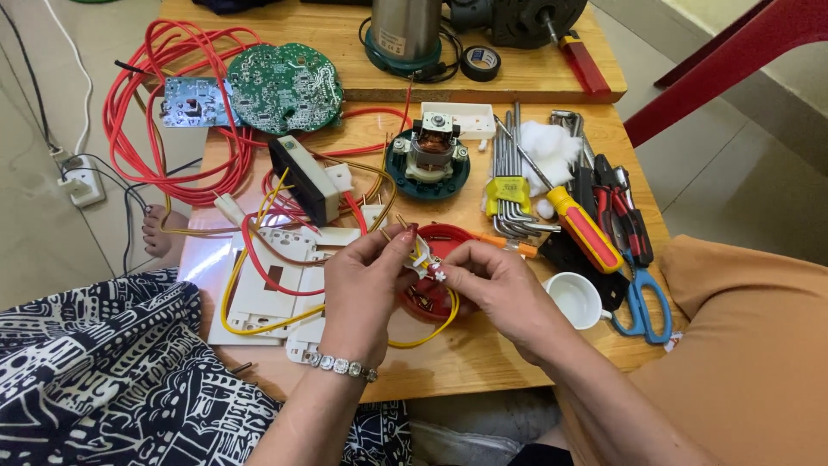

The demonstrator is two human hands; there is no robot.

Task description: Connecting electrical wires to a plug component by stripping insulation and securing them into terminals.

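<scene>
Pinching a small white connector (421, 264) on a yellow wire (259, 324)
left hand (366, 289) and right hand (496, 289) fingers both closed on it, above the red dish (448, 237) on the desk (466, 354)

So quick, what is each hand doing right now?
Left hand: pinched shut on the thin yellow wire.
Right hand: pinched shut on the small white plastic connector.

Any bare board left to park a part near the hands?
Bare wood along the near edge of the low table, between the left hand and right hand wrists, below the yellow wire. Another strip on the upper board, beside the tape roll. Crowded right: screwdriver, scissors, white cup.
</scene>
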